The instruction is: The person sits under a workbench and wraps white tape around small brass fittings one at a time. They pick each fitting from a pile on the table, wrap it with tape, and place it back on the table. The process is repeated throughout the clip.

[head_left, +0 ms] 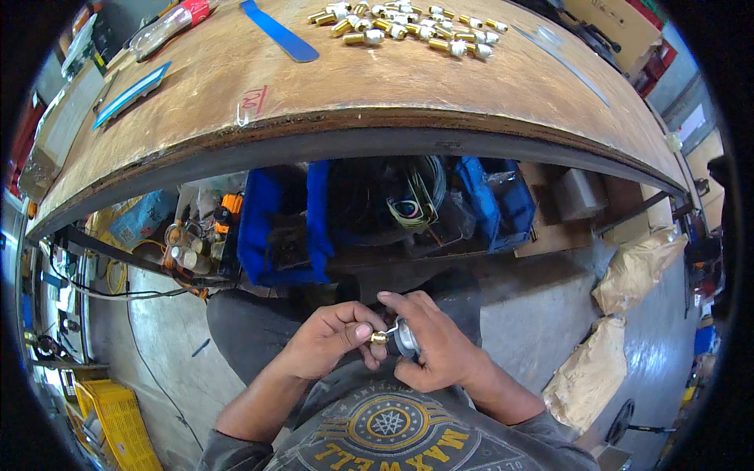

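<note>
Over my lap, my left hand [323, 342] pinches a small brass fitting [378, 338] between thumb and fingers. Close beside it, my right hand [446, 342] is closed around a roll of thread seal tape [406, 337], a round whitish-grey spool. A short white strip of tape spans the gap from the roll to the fitting. My right fingers partly cover the roll. On the wooden bench top ahead lies a loose group of brass fittings [364, 38], several with white wrapping round one end.
The wooden workbench [330, 94] has its front edge just beyond my knees. A blue strip [279, 33] and a clear bottle [165, 31] lie on it. Blue bins [316, 220] and coiled wire [415, 200] sit underneath. Brown paper packages [587, 373] stand right, a yellow crate [122, 428] left.
</note>
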A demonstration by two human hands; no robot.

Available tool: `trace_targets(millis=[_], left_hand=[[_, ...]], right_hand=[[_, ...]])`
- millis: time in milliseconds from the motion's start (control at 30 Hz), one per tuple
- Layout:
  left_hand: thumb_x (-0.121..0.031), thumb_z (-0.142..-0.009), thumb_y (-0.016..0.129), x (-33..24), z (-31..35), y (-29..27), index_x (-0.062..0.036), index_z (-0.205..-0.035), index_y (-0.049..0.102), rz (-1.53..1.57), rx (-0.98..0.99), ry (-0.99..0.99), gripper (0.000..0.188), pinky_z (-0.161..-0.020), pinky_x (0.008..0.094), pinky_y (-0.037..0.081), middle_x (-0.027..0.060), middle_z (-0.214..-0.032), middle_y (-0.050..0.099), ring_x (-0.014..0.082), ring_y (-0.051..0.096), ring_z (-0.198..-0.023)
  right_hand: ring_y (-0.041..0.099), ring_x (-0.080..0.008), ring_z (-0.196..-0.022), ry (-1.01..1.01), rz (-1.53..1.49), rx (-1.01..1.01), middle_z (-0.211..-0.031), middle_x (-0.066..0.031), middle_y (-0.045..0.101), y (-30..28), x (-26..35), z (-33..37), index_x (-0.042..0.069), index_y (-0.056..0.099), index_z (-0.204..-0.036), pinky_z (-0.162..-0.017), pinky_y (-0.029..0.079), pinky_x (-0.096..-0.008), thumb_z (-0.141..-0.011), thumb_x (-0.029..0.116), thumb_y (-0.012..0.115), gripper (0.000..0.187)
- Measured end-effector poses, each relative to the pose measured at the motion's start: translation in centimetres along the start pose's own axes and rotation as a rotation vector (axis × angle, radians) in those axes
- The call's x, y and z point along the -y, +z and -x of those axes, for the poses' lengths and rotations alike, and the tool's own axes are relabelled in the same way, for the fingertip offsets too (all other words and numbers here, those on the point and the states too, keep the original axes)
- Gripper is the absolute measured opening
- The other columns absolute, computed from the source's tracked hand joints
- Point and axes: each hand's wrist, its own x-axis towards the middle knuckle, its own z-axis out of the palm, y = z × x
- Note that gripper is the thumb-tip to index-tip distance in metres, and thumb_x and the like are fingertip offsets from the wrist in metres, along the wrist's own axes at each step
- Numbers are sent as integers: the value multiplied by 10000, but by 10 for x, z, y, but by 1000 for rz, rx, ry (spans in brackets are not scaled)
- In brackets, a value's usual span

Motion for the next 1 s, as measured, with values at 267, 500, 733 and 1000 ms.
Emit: trace_targets(millis=[267, 500, 733, 1000], left_hand=[[-191, -996, 537, 4, -6, -10, 21, -1064, 595, 83, 16, 22, 230, -690, 313, 575, 130, -876, 665, 199, 670, -784], [-180, -995, 542, 3, -8, -1, -10, -1098, 536, 106, -13, 70, 200, -679, 303, 569, 127, -878, 665, 186, 671, -785], [-198, -995, 550, -4, -4, -10, -39, -1070, 504, -14, 12, 9, 181, -611, 264, 523, 98, -887, 642, 136, 644, -735], [-233, -972, 600, -12, -5, 1, -34, -1052, 525, 109, 101, -28, 227, -663, 254, 523, 63, -886, 634, 120, 631, -766]], right_hand=[[575, -352, -922, 35, -33, -104, -1050, -211, 595, 3, -8, -3, -26, 503, -1234, -840, 461, -428, -872, 175, 615, 429], [597, -340, -968, -39, -55, -186, -994, -143, 627, 5, -10, -8, 41, 621, -1013, -865, 462, -422, -910, 114, 606, 127], [595, -317, -994, -127, -45, -108, -1066, -138, 622, -4, -7, -12, 60, 670, -976, -879, 462, -429, -851, 118, 682, 138], [576, -326, -988, -247, 67, -49, -1051, -102, 601, -15, -6, -17, 108, 690, -986, -851, 478, -430, -797, 120, 709, 191]])
